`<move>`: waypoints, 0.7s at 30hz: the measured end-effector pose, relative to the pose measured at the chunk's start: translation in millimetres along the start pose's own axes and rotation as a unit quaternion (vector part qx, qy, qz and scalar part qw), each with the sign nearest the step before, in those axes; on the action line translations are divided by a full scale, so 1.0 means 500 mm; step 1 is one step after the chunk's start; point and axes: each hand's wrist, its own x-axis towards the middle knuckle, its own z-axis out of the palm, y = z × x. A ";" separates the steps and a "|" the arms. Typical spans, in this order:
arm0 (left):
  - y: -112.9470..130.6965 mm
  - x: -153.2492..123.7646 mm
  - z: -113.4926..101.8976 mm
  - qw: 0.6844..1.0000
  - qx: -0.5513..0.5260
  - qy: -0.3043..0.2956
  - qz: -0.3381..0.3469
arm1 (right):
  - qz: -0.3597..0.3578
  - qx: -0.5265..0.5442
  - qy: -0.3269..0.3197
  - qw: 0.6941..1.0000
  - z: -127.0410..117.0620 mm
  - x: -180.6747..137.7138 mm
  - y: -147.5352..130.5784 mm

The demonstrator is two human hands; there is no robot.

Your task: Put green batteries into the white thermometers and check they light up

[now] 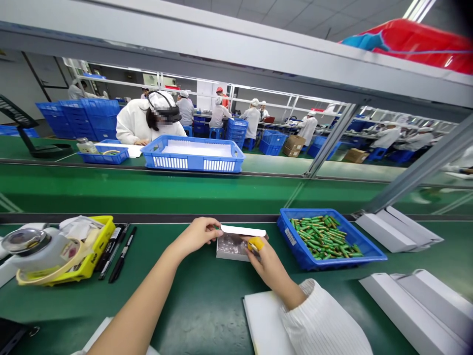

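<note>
White box (229,256), flap up, on the desk (199,305) left of the blue tray (342,262): looks light, probably thin card, creases easily.
Left hand (197,235) pinches the flap's left corner; right hand (266,264) has fingers at the right end, grip hidden, can't tell. Clear plastic (231,244) inside looks soft, likely slippery. Best hold: low on the end walls, light squeeze.

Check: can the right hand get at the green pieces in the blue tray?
Likely yes: the blue tray stands open-topped near the right hand, nothing visible blocks the green pieces, though that hand is at the white box.
</note>
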 end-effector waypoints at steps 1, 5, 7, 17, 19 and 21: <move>0.000 0.000 0.001 1.000 -0.005 0.001 0.000 | -0.008 -0.010 0.010 1.000 0.000 -0.001 0.004; 0.007 0.001 0.005 1.000 -0.025 -0.003 -0.004 | -0.037 -0.063 0.026 0.997 -0.002 -0.004 0.016; 0.011 0.000 0.007 0.999 -0.031 -0.003 -0.009 | -0.040 -0.087 0.042 0.994 -0.004 -0.004 0.020; 0.022 -0.005 0.006 0.999 -0.029 0.003 -0.018 | 0.088 -0.076 0.115 0.987 0.020 -0.022 0.065; 0.022 -0.005 0.007 0.999 -0.031 0.003 -0.018 | 0.117 -0.047 0.102 0.987 0.018 -0.024 0.070; 0.021 -0.005 0.007 0.999 -0.033 0.004 -0.016 | 0.125 -0.038 0.091 0.987 0.011 -0.023 0.068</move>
